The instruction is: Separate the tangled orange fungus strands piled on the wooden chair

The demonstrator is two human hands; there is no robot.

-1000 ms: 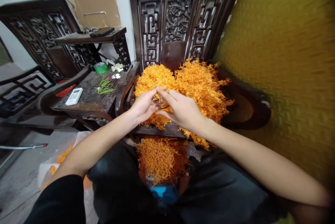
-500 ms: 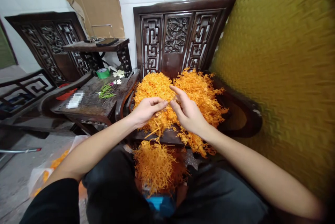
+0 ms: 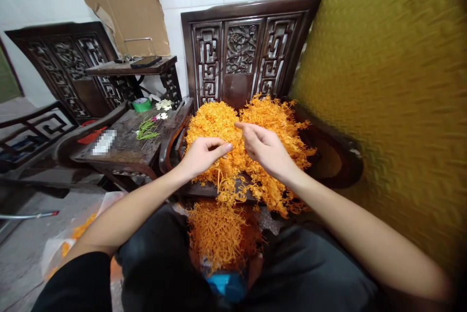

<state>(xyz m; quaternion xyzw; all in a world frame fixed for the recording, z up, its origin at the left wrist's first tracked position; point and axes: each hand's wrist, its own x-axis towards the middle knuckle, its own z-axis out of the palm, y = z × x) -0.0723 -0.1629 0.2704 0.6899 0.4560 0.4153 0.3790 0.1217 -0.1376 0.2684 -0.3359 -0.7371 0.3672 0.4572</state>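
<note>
Two heaps of frilly orange plastic-looking sprigs lie on the dark wooden chair, a left heap (image 3: 211, 119) and a right heap (image 3: 272, 112). My left hand (image 3: 204, 156) is in front of the left heap, its thumb and forefinger closed in a pinch. Facing it, my right hand (image 3: 264, 149) has its thumb against its bent fingers, with the forefinger pointing left. What either pinch holds is too small to make out. Below the hands, a loose orange sprig (image 3: 230, 191) hangs at the seat edge, over a lower orange bunch (image 3: 217, 234) between my knees.
A side table (image 3: 127, 132) on the left bears green tape (image 3: 141, 104), green stems (image 3: 147, 129) and white flowers (image 3: 164, 104). A phone (image 3: 146, 61) lies on a small stand. A yellow textured panel (image 3: 386, 83) rises on the right. Something blue (image 3: 228, 285) is under the lower bunch.
My right hand's thumb and fingers have drawn together, and the hands are slightly farther apart. The sprig below them has shifted right, its curved stalks no longer showing above the lower bunch.
</note>
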